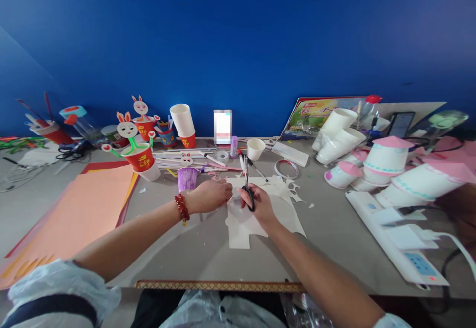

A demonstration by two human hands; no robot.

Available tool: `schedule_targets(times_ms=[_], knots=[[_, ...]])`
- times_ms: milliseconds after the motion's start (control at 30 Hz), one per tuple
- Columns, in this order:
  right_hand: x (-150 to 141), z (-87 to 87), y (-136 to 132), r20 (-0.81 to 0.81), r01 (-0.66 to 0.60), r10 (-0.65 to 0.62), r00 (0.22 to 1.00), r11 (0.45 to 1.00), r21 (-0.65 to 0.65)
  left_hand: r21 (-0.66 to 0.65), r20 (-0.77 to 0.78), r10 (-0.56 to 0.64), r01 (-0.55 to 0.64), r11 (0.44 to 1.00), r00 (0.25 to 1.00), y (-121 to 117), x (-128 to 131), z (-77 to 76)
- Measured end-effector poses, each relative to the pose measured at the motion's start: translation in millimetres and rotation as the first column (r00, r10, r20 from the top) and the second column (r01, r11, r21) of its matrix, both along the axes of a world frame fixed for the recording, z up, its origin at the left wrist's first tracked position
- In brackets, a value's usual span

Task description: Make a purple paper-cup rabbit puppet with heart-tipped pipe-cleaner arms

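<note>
My right hand (260,204) is closed around the dark handles of a pair of scissors (246,169), whose blades point away from me. It is just above cut white paper (240,236) lying on the table. To its left, my left hand (211,195) has its fingers pinched together; what they hold, if anything, is hidden. A red bead bracelet (182,209) circles that wrist. A purple-coloured cup (187,179) stands just beyond the left hand, and curved white paper scraps (295,191) lie right of the sheet.
Red cups with rabbit faces (138,159) stand at left, behind coloured paper sheets (85,204). A white cup (256,149), a tape roll (286,168), a glue stick (233,147) and a lit phone (222,128) are ahead. A power strip (394,243) and pink-topped cups (388,159) occupy the right.
</note>
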State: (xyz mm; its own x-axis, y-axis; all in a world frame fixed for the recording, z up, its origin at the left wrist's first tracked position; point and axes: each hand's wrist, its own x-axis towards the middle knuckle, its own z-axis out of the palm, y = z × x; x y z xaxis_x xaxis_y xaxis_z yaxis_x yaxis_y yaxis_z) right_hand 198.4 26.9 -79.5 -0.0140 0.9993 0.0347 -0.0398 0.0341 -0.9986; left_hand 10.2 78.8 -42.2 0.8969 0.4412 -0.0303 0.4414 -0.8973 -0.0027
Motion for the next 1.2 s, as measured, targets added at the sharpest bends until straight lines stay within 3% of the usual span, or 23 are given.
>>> schedule_targets(times_ms=[167, 333, 467, 567, 900, 1200], knots=[[-1.2, -3.4, 1.1, -0.020, 0.013, -0.013, 1.000, 1.000, 0.008, -0.004, 0.082, 0.144, -0.144, 0.990, 0.986, 5.6, -0.8, 13.8], [-1.2, -3.2, 0.8, -0.025, 0.020, -0.020, 1.000, 1.000, 0.015, 0.010, 0.247, 0.416, -0.432, 0.902, 0.875, 1.5, 3.6, 20.0], [0.3, -0.9, -0.1, 0.005, 0.001, -0.002, 1.000, 1.000, 0.015, -0.050, 0.041, 0.345, -0.343, 0.938, 0.938, -13.9, 4.6, 7.4], [1.3, -0.2, -0.3, 0.065, 0.001, -0.003, 0.998, 1.000, 0.024, -0.012, -0.030, 0.325, -0.326, 0.945, 0.945, -19.9, 5.4, -0.5], [0.7, 3.7, -2.1, 0.075, -0.001, 0.001, 0.997, 1.000, 0.001, 0.022, -0.080, 0.271, -0.271, 0.962, 0.959, -24.5, 7.6, 3.6], [-1.1, 0.7, -0.3, 0.028, 0.002, -0.003, 1.000, 1.000, 0.016, -0.032, -0.008, 0.356, -0.356, 0.934, 0.935, -21.0, 16.2, 6.8]])
